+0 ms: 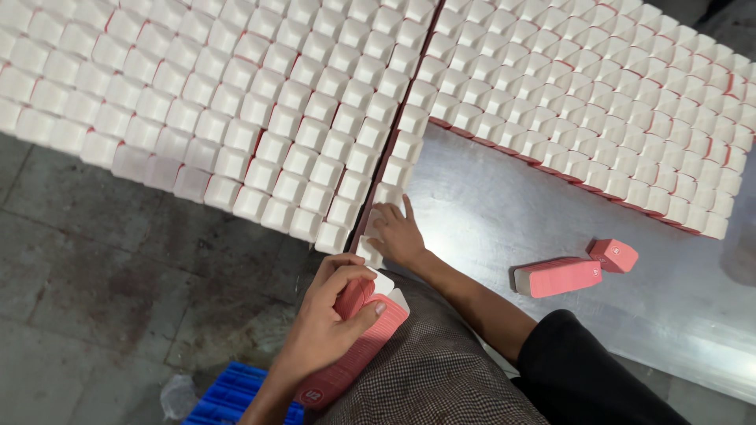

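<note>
My left hand is shut on a stack of flat pink cartons that rests on my checked-cloth lap. My right hand reaches forward from a black sleeve and holds a white folded carton at the near corner of the metal table. That carton stands at the end of a large block of upright white cartons with red sides. A second block of the same cartons fills the far right of the table.
A pink stack of flat cartons and a small pink box lie on the table at the right. A blue plastic crate sits by my left forearm. Stained concrete floor lies to the left.
</note>
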`<state>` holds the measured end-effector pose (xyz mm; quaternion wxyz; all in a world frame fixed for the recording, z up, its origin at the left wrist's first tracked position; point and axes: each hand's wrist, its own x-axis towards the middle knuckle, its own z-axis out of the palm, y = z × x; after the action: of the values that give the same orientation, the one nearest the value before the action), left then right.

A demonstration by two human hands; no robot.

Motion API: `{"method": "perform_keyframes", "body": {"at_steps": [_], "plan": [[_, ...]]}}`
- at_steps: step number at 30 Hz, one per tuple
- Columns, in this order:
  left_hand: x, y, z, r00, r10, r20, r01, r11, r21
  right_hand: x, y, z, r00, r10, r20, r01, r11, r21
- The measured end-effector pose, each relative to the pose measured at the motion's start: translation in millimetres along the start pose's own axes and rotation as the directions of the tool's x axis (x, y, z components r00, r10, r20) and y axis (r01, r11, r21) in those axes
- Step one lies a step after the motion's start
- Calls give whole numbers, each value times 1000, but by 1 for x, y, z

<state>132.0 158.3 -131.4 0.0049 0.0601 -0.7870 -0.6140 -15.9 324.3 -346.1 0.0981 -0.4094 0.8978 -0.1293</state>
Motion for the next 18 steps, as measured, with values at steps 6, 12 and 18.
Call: {"method": "perform_keyframes", "body": {"at_steps": [6, 12, 18], "plan": [[6, 5, 6, 1000, 5, 14, -5, 1000, 21, 0, 0, 3, 999, 11, -32, -12, 999, -36], [6, 3, 8, 999, -12, 35, 13, 1000, -25, -4, -22, -54, 996, 31, -88, -22, 995, 101], [7, -3, 11, 981, -189, 39, 193, 962, -193, -49, -33, -169, 912, -95, 400, -396, 57, 917]]}}
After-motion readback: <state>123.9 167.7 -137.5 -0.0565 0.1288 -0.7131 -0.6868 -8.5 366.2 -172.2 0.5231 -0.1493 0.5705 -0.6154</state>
